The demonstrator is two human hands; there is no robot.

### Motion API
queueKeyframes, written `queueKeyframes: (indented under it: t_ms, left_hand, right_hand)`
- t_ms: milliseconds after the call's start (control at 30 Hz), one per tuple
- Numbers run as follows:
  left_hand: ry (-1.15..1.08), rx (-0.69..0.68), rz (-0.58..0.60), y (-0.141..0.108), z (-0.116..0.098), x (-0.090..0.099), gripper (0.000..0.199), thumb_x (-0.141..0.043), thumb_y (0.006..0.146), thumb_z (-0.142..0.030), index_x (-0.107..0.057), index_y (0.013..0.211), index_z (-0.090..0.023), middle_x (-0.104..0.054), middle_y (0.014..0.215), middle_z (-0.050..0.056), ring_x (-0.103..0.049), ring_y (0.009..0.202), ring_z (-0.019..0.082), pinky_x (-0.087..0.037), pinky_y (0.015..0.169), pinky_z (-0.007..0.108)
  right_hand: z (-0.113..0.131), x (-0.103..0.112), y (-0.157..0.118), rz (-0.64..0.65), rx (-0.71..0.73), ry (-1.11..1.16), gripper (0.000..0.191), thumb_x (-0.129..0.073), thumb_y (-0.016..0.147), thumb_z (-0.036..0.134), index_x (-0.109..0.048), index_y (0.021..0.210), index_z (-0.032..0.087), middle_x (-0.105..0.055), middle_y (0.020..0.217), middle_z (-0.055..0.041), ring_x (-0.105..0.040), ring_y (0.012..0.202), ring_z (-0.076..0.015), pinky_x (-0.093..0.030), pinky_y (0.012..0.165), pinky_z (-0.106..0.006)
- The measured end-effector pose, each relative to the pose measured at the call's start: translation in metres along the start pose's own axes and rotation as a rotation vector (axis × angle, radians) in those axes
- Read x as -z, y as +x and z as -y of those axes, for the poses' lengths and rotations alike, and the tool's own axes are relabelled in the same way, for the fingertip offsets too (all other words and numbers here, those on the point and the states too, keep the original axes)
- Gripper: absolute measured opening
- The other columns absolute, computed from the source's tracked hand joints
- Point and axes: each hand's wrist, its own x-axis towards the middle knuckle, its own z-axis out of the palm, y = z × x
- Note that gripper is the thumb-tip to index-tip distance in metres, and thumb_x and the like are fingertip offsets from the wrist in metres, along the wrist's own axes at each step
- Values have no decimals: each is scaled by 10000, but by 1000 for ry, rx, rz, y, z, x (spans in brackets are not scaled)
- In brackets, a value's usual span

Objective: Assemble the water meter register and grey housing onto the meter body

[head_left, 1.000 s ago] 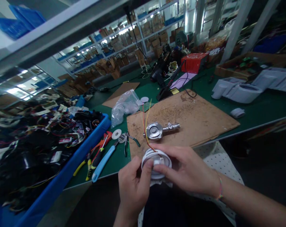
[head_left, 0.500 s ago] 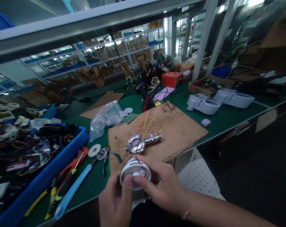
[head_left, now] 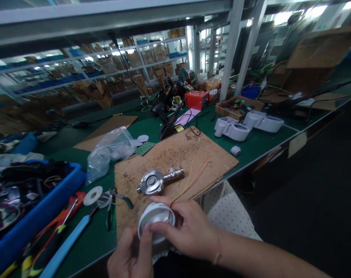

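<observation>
Both hands hold a round white plastic housing [head_left: 156,213] at the front edge of the bench, its hollow side facing me. My left hand [head_left: 132,251] grips its left rim, the thumb reaching over the lower edge. Around the right side wraps my right hand [head_left: 189,227], with its thumb pressed inside the cup near the left thumb. Thin red and yellow wires [head_left: 189,183] run out of the housing and lie toward the right over a brown board [head_left: 210,154]. Just beyond the housing, a shiny metal round part with a side pipe [head_left: 152,181] rests on that board.
Left of the board lie green-handled cutters [head_left: 125,199], a white spool [head_left: 92,195], a blue-handled tool [head_left: 67,247] and a blue bin [head_left: 45,208] of parts. A clear plastic bag [head_left: 108,150] sits behind. White plastic housings [head_left: 236,131] and a red box [head_left: 196,100] stand farther back.
The wires, earlier stretched upward past the metal part, now lie out to the right over the board. The view has turned right, and both hands still hold the housing.
</observation>
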Motion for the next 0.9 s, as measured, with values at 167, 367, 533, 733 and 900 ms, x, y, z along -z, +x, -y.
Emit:
queueKeyframes:
  t_ms: [167,367,533,733,900]
  left_hand:
    - [-48,3,-73,-5,-10,-3,292,-564,974,-356,-561,725,-204,-480,619,-47,-442,577,118,-352,579,248]
    - [-180,118,58,5,-4,2,443,-587,962,-490,-496,647,-192,-415,577,-46,-406,543,107,-319,520,238]
    - [-503,412,198,25,6,7,576,-368,982,-696,-600,878,-179,-539,600,-29,-439,457,95,-330,430,202]
    - [-713,557,582,31,13,8,702,-458,881,-775,-617,1232,-189,-676,785,53,-562,520,149,-433,411,236]
    - [-452,95,483,46,19,28,599,-693,852,-558,-582,1341,-229,-657,1300,118,-656,1136,286,-565,916,374]
  right_hand:
    - [0,-6,-5,-68,115,-90,526,-666,933,451,-603,1412,242,-760,1108,-47,-701,720,-137,-550,657,-221]
    - [-15,-7,8,56,-91,274,527,-731,897,433,-631,1357,195,-754,1081,-62,-723,873,-164,-591,763,-243]
    - [-26,-5,16,155,-118,414,526,-673,949,422,-578,1407,181,-718,1195,-79,-705,1029,-175,-590,882,-279]
    - [-25,5,10,225,196,-94,492,-697,936,421,-602,1402,294,-702,1262,-39,-694,1041,-189,-549,906,-304]
    - [-26,16,11,99,298,-138,413,-684,955,373,-643,1356,283,-726,1206,-41,-693,1056,-195,-544,935,-329]
